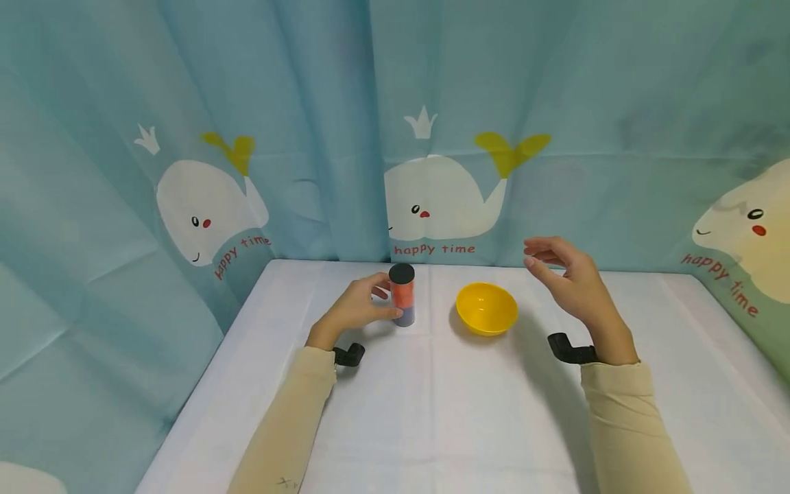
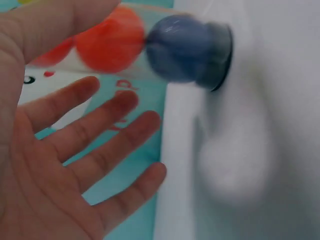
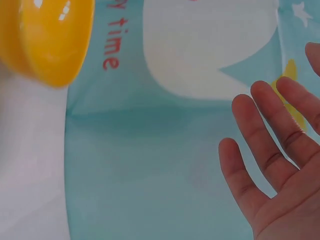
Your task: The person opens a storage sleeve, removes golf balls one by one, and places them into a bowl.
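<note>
tube of balls (image 1: 403,296), clear-walled, stands upright under its black lid (image 1: 402,273) on the far part of the desk (image 1: 382,418), left of a yellow bowl (image 1: 487,310) and apart from it. at the tube's left side we see a person's left grip (image 1: 358,304), wide, fingers spread and not closed on anything, the thumb crossing low in front of the tube; whether it touches, we cannot tell. the right grip (image 1: 570,280), fingers loosely bent, holds nothing and hangs raised to the right of the bowl. inside the tube, the left wrist view gives us red-orange balls (image 2: 111,40) above a blue ball (image 2: 180,48).

the tube looks tall for its narrow base, and we judge a tip to be the chief danger: a thumb pushing low before the fingers meet the wall could topple it, perhaps rightward, into the bowl. a fingertip hold might slip on the smooth wall. should the lid be loose, lifting by it could spill the balls.
</note>
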A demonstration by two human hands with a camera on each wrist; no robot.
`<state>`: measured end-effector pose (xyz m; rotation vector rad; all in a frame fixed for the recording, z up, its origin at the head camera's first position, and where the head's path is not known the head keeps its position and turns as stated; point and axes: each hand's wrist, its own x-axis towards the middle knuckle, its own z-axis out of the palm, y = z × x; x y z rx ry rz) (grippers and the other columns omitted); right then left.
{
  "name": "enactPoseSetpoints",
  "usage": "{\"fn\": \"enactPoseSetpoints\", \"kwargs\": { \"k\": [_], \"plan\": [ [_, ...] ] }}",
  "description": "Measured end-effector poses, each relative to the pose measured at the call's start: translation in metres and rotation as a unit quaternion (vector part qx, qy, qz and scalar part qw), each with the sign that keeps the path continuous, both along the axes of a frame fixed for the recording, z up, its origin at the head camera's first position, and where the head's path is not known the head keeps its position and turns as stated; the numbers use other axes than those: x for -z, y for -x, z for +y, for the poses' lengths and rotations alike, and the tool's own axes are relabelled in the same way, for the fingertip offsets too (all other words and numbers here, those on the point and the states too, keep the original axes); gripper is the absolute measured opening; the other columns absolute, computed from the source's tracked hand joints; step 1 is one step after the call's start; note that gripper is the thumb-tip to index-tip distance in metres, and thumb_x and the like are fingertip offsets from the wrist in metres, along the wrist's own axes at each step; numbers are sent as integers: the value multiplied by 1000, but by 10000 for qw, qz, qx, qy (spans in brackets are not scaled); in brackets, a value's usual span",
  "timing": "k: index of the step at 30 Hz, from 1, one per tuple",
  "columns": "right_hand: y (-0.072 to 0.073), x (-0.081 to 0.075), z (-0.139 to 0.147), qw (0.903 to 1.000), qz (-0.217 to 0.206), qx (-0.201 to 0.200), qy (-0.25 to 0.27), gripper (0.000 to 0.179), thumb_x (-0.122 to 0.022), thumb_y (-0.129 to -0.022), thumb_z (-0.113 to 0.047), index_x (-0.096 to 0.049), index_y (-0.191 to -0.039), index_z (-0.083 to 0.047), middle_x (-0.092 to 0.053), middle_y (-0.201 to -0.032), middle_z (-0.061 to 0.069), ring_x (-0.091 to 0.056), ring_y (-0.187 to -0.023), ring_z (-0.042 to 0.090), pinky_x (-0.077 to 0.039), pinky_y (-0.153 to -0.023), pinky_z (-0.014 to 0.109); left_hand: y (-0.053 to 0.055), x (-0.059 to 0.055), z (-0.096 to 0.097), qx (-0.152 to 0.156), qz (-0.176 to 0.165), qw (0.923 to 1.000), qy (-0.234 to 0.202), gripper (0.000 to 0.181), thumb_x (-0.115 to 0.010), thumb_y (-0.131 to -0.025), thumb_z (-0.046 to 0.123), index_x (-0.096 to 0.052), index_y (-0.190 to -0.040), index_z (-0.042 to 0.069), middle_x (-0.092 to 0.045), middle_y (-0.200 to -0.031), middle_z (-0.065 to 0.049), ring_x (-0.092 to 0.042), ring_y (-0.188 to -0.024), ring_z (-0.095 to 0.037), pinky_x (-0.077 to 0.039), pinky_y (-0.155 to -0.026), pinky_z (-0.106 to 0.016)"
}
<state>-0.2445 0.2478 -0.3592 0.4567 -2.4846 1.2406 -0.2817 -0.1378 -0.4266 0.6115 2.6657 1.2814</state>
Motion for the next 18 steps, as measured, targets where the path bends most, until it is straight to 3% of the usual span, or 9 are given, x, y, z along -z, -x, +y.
{"fn": "enactPoseSetpoints", "kwargs": {
  "k": [7,12,18],
  "plan": [
    [-3,-2,-15,9990,244,-364,60,28,-65,-101,-15,-66,-129,-11,-68,-121,8,-59,-103,-3,-44,-95,12,0,11,14,-324,71,9993,-168,40,-87,-83,32,-70,-115,19,-73,-109,1,-66,-108,-27,-55,-91,-41],
    [-3,2,-27,9977,309,-595,-17,28,-66,-100,-13,-67,-128,-9,-67,-122,9,-59,-104,1,-46,-96,15,0,16,19,-489,-4,9985,-239,40,-87,-83,33,-71,-116,18,-74,-107,0,-68,-99,-25,-56,-85,-36],
    [1,7,-38,9971,276,-692,-143,26,-67,-100,-15,-68,-126,-12,-65,-120,4,-63,-109,16,-47,-96,18,1,21,21,-477,94,9987,-172,45,-89,-80,33,-71,-118,16,-75,-106,1,-69,-98,-20,-57,-83,-33]
  ]
}}
